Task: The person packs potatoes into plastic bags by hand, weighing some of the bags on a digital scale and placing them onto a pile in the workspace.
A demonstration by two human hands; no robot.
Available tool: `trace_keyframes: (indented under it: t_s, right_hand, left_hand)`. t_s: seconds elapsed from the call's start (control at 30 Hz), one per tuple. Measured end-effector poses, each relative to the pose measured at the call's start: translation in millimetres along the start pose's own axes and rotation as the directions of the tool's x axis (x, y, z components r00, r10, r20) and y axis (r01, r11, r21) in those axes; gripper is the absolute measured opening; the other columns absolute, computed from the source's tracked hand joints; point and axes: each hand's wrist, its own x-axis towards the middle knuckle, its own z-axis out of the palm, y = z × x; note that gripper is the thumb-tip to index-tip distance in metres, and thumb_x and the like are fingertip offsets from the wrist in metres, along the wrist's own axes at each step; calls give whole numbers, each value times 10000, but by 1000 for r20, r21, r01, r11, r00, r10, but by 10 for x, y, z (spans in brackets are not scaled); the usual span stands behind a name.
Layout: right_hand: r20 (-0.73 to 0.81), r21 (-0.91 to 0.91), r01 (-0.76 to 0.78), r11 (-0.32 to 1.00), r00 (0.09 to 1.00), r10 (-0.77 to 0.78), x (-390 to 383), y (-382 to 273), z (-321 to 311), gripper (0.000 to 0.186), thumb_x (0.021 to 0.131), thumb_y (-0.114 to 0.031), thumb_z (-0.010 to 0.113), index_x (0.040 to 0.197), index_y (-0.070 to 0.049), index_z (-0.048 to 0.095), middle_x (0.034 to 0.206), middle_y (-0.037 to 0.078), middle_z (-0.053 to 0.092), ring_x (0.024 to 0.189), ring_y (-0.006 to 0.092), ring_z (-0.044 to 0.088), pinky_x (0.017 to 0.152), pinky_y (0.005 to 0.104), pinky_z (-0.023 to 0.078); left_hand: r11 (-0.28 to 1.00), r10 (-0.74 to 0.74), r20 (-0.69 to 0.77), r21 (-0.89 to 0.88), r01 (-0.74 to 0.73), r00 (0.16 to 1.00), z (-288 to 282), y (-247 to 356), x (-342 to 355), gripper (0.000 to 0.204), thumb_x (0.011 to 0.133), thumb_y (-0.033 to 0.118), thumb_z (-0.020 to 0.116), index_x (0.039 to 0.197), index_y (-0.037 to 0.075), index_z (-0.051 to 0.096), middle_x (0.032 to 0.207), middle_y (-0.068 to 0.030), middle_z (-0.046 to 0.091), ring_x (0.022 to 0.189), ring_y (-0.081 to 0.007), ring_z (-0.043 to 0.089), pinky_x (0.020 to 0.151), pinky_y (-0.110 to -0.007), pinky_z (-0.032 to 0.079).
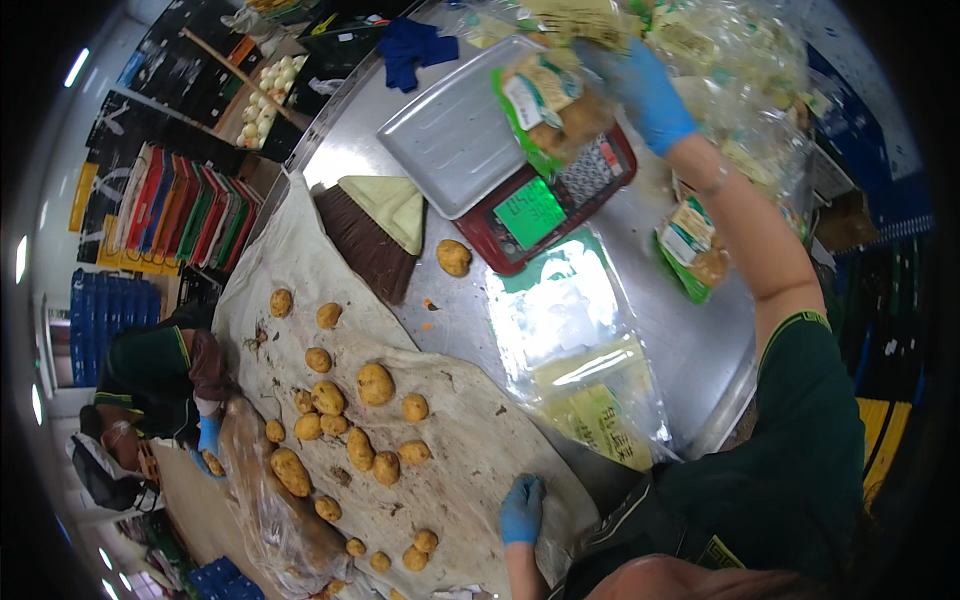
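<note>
A bag of potatoes (550,105) is held up over the scale (530,212), covering part of its metal tray (450,130) and keypad. The blue-gloved right hand (645,95) is on the bag's right side; it is blurred, but its fingers seem closed on the plastic. Whether the bag touches the scale cannot be told. The display glows green.

Another filled bag (692,245) lies right of the scale, below a heap of clear bags (745,65). Flat plastic bags (600,420) lie on the metal table (690,345) nearer the person. A loose potato (453,257) sits between the scale and a brush head (370,230).

The gloved left hand (522,508) rests on a soiled cloth (470,410), fingers bent; I cannot tell whether they pinch anything. Scattered potatoes (375,384) lie left of it. Beyond the cloth, a co-worker (150,365) in dark green has a blue-gloved hand (209,437) at a potato.
</note>
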Motion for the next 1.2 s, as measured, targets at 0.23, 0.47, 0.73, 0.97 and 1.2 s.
trace_keyframes:
  t_s: [0.23,0.47,0.73,0.97,1.2]
  right_hand:
    - [1,119,-776,619,623,782,-1327,77,-1671,458,895,-313,640,1243,-28,555,1109,62,613,984,150,577,809,302,486]
    - [-476,-413,-251,875,879,28,-2102,-744,-1822,454,869,-138,660,1279,8,531,1238,169,591,1113,236,568,959,332,445]
    - [532,-3,-325,946,800,277,-3309,-1226,-22,430,857,-37,526,1278,-114,569,1202,148,611,1065,334,582,939,387,456]
    - [609,-263,19,965,779,151,-3550,-1097,134,467,871,-171,579,1322,-72,509,1330,144,514,1237,308,463,1067,419,334]
    - [333,-515,-79,854,899,284,-3614,-1135,-134,521,832,-180,630,1316,-37,500,1389,134,447,1296,293,398,1082,427,307]
  left_hand:
    - [964,173,-25,211,-163,985,42,233,-175,309,944,309,537,1087,55,640,1041,-209,653,955,-380,626,822,-420,497]
    - [867,393,-45,352,-354,918,126,309,-425,310,909,221,576,1169,59,614,1083,-192,643,986,-356,611,856,-418,478]
    - [459,879,-152,525,-716,452,717,1668,487,431,901,347,559,1235,76,591,1198,-184,612,1178,-390,512,1077,-470,299]
    - [453,374,470,659,-600,799,-71,1000,-55,431,910,473,490,829,143,755,820,-93,700,980,-325,599,1103,-521,230]
    - [751,492,-63,536,-386,869,-643,-210,-727,243,863,321,629,997,143,726,1037,-124,674,1134,-345,536,1079,-494,294]
